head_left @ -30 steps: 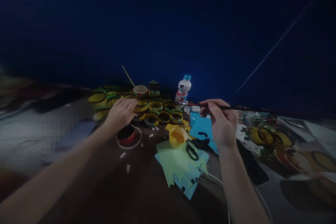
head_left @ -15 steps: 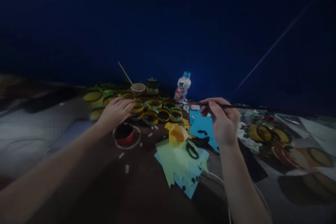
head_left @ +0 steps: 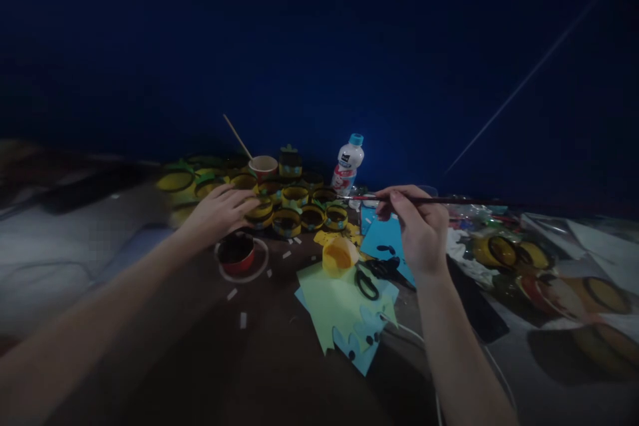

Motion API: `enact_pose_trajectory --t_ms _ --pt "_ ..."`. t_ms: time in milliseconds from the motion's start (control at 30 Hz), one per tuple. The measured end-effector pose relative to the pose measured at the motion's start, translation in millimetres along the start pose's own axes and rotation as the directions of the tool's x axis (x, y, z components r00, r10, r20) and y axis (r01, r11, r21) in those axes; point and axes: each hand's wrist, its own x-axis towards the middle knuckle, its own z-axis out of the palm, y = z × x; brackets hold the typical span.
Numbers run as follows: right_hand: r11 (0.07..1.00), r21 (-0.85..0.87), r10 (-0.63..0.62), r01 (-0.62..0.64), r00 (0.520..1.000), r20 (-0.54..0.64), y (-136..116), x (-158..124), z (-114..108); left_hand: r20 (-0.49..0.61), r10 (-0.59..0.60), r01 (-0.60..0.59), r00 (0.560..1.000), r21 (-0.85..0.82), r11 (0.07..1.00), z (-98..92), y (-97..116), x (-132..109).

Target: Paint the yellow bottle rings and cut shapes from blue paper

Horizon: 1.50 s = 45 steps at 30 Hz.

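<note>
My right hand (head_left: 419, 223) pinches a thin paintbrush (head_left: 464, 201) with a dark red handle, held level with its tip pointing left. The tip is beside a bottle (head_left: 348, 163) with a blue cap. My left hand (head_left: 224, 210) reaches over a group of yellow rings with dark bands. Its fingers are stretched out against the nearest yellow ring (head_left: 260, 214); the thumb is hidden. Just below that hand stands a red cup (head_left: 244, 264) with dark contents, on a clear round lid or plate.
Green paper (head_left: 329, 306) lies in front, with a yellow ring (head_left: 337, 258) and black-handled scissors (head_left: 367, 285) on it. Behind are blue sheets (head_left: 382, 236) and another cup (head_left: 263, 165) holding a stick. A white cable (head_left: 409, 333) crosses the right side. More rings (head_left: 499, 251) lie at right.
My left hand has shifted slightly right over the rings. My right hand has moved a little left with the paintbrush, bringing its tip past the front of the bottle.
</note>
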Motion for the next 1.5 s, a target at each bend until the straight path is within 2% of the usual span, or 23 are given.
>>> enact_pose_trajectory --t_ms 133,267,333,367,433,467,533,633,667,767,867,933,1033,1133,1200,1333,1500 --pt "1.000 -0.002 0.007 -0.007 1.000 0.009 0 -1 2 0.009 -0.031 0.032 0.999 -0.061 0.998 -6.8 -1 -3" --pt "1.000 -0.021 0.012 -0.011 0.999 0.053 1 -2 3 -0.047 -0.189 0.183 0.981 -0.117 0.976 -21.3 3 -10" --pt "0.998 -0.048 0.031 -0.027 0.995 0.094 2 -2 4 -0.097 -0.311 0.292 0.946 -0.165 0.942 -28.3 12 -15" --pt "0.997 -0.065 0.048 -0.040 0.993 0.111 2 -2 5 -0.140 -0.397 0.360 0.907 -0.231 0.904 -30.9 18 -19" --pt "0.994 -0.085 0.085 -0.074 0.987 0.133 3 -2 6 -0.186 -0.487 0.403 0.853 -0.357 0.843 -32.8 33 -27" --pt "0.992 -0.090 0.103 -0.091 0.984 0.142 3 -2 6 -0.260 -0.509 0.386 0.821 -0.405 0.829 -31.6 41 -32" --pt "0.989 -0.097 0.130 -0.116 0.978 0.160 5 -2 6 -0.375 -0.486 0.298 0.789 -0.458 0.837 -23.9 56 -44" --pt "0.981 -0.109 0.183 -0.163 0.962 0.203 9 -2 6 -0.438 -0.440 0.225 0.784 -0.461 0.859 -3.1 69 -60" --pt "0.977 -0.111 0.203 -0.182 0.954 0.222 10 -2 5 -0.485 -0.423 0.202 0.765 -0.444 0.873 4.3 71 -64" --pt "0.967 -0.100 0.252 -0.233 0.924 0.287 12 2 5 -0.504 -0.440 0.230 0.743 -0.425 0.876 20.7 71 -72" --pt "0.962 -0.117 0.270 -0.245 0.901 0.339 10 19 15 -0.492 -0.458 0.246 0.741 -0.435 0.866 25.1 69 -76" --pt "0.970 -0.171 0.222 -0.174 0.918 0.328 6 41 31 -0.485 -0.449 0.229 0.750 -0.447 0.865 23.9 68 -77" --pt "0.970 -0.235 0.138 -0.064 0.939 0.315 1 85 69 -0.471 -0.455 0.220 0.756 -0.471 0.854 21.9 67 -78" --pt "0.962 -0.274 0.108 0.021 0.888 0.447 3 126 119 -0.459 -0.482 0.228 0.746 -0.505 0.833 22.5 66 -80" --pt "0.878 -0.449 0.103 0.165 0.851 0.515 11 143 152 -0.456 -0.502 0.234 0.735 -0.524 0.819 23.8 65 -80" --pt "0.799 -0.556 0.114 0.229 0.850 0.514 38 153 204 -0.448 -0.521 0.235 0.726 -0.551 0.801 26.5 63 -81" --pt "0.702 -0.683 0.220 0.200 0.851 0.476 69 145 233 -0.449 -0.530 0.221 0.720 -0.575 0.788 28.4 64 -82"
